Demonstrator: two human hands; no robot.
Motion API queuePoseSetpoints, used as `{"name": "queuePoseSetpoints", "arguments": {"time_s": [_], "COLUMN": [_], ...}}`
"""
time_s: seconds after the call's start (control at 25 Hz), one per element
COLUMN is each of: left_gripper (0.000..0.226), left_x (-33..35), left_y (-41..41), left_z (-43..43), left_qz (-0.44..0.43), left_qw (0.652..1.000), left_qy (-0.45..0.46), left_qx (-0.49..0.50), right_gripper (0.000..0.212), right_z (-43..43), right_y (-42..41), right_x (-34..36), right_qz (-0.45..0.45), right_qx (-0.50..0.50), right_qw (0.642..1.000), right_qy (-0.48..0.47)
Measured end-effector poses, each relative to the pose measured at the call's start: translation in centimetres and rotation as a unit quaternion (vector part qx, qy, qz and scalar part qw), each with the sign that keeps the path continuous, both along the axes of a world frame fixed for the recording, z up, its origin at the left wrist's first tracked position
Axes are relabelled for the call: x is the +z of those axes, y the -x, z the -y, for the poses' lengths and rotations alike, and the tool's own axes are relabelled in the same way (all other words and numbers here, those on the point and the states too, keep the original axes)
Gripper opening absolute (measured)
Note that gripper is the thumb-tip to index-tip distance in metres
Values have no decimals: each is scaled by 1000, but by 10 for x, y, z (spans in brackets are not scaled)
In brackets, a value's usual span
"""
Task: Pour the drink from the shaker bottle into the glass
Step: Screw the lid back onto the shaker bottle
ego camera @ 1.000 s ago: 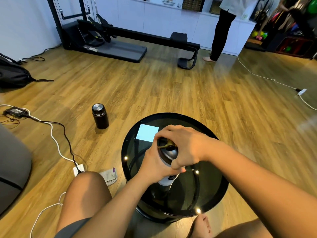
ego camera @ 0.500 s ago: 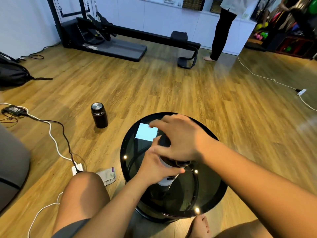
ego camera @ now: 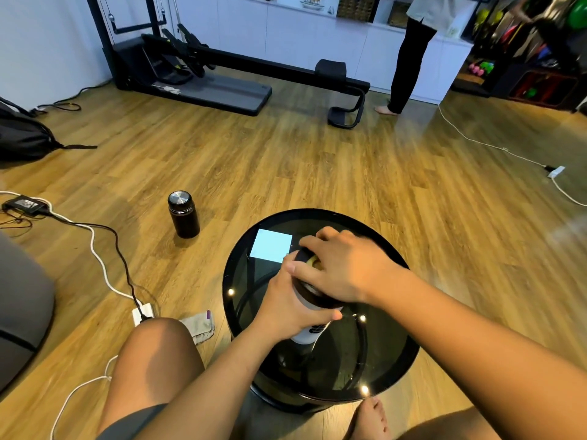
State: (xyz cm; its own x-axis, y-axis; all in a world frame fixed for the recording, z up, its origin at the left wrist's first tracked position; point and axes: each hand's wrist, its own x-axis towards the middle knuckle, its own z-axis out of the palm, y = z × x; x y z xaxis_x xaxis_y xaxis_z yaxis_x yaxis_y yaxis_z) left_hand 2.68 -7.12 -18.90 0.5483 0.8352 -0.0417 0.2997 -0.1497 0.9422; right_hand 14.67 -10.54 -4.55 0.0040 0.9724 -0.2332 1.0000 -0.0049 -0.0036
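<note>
Two hands (ego camera: 287,301) (ego camera: 344,268), one shaker bottle (ego camera: 309,328)

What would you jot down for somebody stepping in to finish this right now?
Left hand: wrapped around the body of the shaker bottle, holding it upright on the round glass table.
Right hand: on top, gripping the black lid.
Done: bottle steadied; lid is on the bottle, and whether it is loosened cannot be told.
Left: get the lid open, then pour. No glass is visible in this view, so find it first. A pale blue card lies on the table's far side.
</note>
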Motion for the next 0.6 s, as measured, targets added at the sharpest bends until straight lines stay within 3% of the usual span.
{"name": "queuePoseSetpoints", "arguments": {"time_s": [0.16, 0.4, 0.6], "left_gripper": [108, 109, 111], "left_x": [2, 8, 5], "left_y": [1, 3, -2], "left_z": [1, 1, 4], "left_qz": [13, 16, 25], "left_qw": [1000, 1000, 1000], "left_qy": [-4, -18, -4], "left_qx": [3, -2, 8], "right_gripper": [96, 98, 92], "right_z": [0, -1, 12], "right_y": [-12, -26, -22], "right_x": [-1, -3, -25], "right_qz": [-4, -61, -50], "right_qx": [66, 117, 20], "right_qw": [996, 991, 996], "right_qy": [56, 32, -67]}}
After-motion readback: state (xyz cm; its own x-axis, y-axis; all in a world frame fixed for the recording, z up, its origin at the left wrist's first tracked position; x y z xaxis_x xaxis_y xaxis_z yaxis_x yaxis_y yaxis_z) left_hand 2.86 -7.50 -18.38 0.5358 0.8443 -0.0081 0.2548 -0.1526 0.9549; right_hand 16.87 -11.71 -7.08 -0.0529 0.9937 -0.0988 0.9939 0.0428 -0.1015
